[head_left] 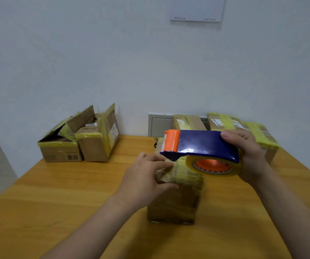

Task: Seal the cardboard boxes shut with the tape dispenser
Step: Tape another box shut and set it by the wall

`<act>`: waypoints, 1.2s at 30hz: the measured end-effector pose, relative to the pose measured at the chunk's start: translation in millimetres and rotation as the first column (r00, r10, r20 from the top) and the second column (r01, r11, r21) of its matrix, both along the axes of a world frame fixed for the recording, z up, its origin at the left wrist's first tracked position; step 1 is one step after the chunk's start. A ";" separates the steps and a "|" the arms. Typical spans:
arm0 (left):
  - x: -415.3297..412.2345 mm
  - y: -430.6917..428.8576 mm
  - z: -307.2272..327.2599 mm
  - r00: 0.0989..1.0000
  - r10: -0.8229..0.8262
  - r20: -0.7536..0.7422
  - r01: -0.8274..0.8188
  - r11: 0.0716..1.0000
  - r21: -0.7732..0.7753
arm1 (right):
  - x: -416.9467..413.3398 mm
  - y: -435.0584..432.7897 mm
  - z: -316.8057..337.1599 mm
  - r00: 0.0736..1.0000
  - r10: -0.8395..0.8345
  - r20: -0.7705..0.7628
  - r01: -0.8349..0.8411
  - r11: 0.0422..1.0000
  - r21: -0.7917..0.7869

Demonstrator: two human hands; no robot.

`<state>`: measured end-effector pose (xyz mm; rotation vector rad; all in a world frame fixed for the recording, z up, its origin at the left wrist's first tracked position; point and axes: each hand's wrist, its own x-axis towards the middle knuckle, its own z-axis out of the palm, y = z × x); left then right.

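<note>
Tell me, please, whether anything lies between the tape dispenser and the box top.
Only the left hand: its fingers rest on top of the cardboard box, just below the orange cutter end of the tape dispenser.

Wooden table (75,193), yellow-orange top. Centre: one taped box (176,202), upright. Far-left corner: open box (60,152) touching second open box (94,148), flaps up. Far-right edge, by wall: sealed boxes (187,122) grouped.
</note>
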<state>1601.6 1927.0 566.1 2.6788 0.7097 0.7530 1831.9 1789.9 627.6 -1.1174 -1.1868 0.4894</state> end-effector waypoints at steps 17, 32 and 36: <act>-21.1 -14.3 49.7 0.796 0.174 0.580 0.568 0.116 -0.815 | -29.0 -33.9 13.8 0.995 0.004 0.100 -0.010 0.999 0.054; -29.4 -11.2 44.6 0.812 0.110 0.573 0.567 0.082 -0.820 | -37.0 -39.4 16.8 0.987 0.156 -0.028 -0.156 0.988 0.006; -27.0 -16.5 42.8 0.826 0.130 0.548 0.551 0.014 -0.834 | -36.7 -35.6 14.1 0.982 0.171 -0.080 -0.170 0.985 0.011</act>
